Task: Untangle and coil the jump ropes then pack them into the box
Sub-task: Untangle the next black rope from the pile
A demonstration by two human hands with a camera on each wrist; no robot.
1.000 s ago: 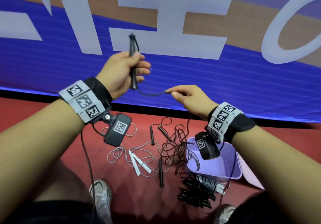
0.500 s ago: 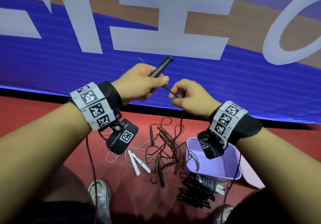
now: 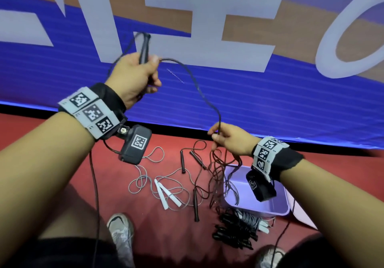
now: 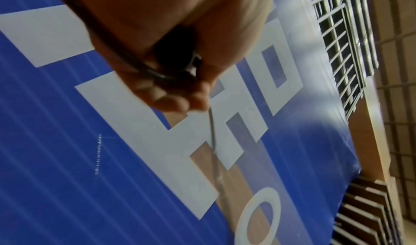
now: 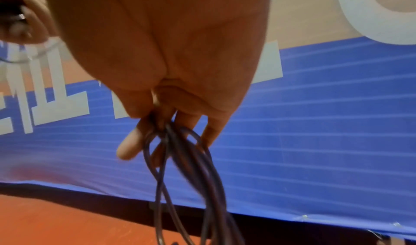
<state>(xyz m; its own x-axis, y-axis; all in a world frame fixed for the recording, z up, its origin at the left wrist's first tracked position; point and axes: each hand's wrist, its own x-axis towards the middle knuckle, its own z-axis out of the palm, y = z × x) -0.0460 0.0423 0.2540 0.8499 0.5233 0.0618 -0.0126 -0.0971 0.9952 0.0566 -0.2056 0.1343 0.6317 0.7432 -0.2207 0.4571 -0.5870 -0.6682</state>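
My left hand point(image 3: 143, 70) is raised and grips a black jump rope handle point(image 3: 144, 47) upright, with cord looped round the fist point(image 4: 144, 71). The black cord point(image 3: 199, 89) arcs down to my right hand point(image 3: 220, 136), which pinches it low and to the right. Below that hand several cord strands point(image 5: 191, 169) hang down toward a tangle point(image 3: 216, 176) on the red floor. A lilac box point(image 3: 278, 209) sits under my right wrist, a few cord loops draped over its left rim.
On the floor lie a grey rope with white handles point(image 3: 166, 195), loose black handles point(image 3: 195, 203), and a pile of coiled ropes point(image 3: 236, 230) in front of the box. A blue banner wall point(image 3: 270, 93) stands behind. My shoes point(image 3: 121, 232) are at the bottom.
My hands have moved apart: the left rose with the handle turned upright, the right slid down the cord to the lower right, drawing out a long arc of rope.
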